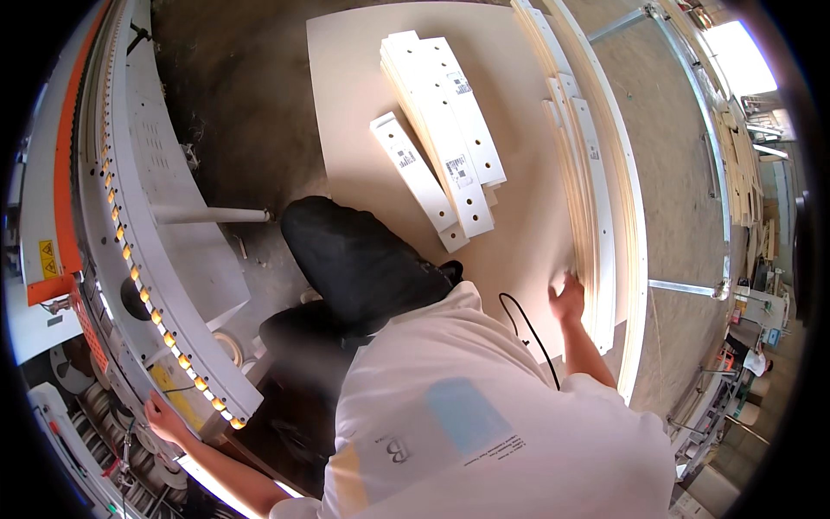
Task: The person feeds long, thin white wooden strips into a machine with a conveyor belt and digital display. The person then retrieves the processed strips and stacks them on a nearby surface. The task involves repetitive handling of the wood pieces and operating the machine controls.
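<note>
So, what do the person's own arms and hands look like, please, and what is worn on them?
Both arms are bare from the short sleeves of a white T-shirt down. The left hand and the right hand are bare too: no gloves, and no watch or ring can be seen. The shirt has a pale blue patch and a yellowish patch printed on it.

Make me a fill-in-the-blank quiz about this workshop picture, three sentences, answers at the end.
1. The right hand touches a stack of long ___ panels.
2. The left hand rests on the ___ with the row of glowing lights.
3. The shorter panels lie on a large flat ___.

Answers: white; machine; board
</note>
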`<action>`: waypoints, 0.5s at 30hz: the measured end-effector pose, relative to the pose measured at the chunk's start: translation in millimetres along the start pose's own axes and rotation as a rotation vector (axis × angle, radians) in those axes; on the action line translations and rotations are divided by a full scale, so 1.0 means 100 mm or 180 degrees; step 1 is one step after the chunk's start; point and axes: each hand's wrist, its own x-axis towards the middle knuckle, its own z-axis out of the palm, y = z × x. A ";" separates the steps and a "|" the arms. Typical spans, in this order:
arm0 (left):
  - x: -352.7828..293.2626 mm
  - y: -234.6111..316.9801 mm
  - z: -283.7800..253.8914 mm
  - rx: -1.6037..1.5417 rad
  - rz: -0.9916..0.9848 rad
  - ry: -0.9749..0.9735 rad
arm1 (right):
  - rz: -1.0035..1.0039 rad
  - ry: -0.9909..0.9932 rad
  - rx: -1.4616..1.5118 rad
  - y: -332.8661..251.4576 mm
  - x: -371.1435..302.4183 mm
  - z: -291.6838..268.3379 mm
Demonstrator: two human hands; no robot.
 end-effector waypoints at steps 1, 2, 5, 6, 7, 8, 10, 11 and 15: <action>0.02 0.00 0.02 -0.0002 0.0022 0.0015 | 0.0109 0.0066 -0.0077 -0.10 -0.13 0.09; 0.03 -0.01 0.03 -0.0002 0.0027 0.0022 | 0.0158 0.0148 0.0159 -0.14 -0.18 0.17; 0.02 0.06 0.00 -0.0072 0.0131 0.0105 | -0.0525 0.0402 0.0665 -0.11 -0.10 0.24; 0.00 0.09 -0.02 -0.0099 0.0179 0.0142 | -0.0637 0.0368 0.0892 -0.15 -0.05 0.12; -0.02 0.09 -0.02 -0.0053 0.0140 0.0148 | -0.0752 0.0341 0.1105 -0.18 0.03 -0.01; -0.04 0.08 -0.03 -0.0005 0.0099 0.0152 | -0.0896 0.0331 0.1329 -0.21 0.13 -0.09; -0.07 0.06 0.01 -0.0022 0.0112 0.0172 | -0.1173 0.0291 0.1766 -0.34 0.29 -0.31; -0.03 0.06 0.04 -0.0082 0.0173 0.0200 | -0.0907 0.0002 0.2230 -0.47 0.31 -0.45; -0.03 0.04 0.06 -0.0135 0.0300 0.0283 | -0.1398 0.0519 0.1451 -0.74 0.59 -0.70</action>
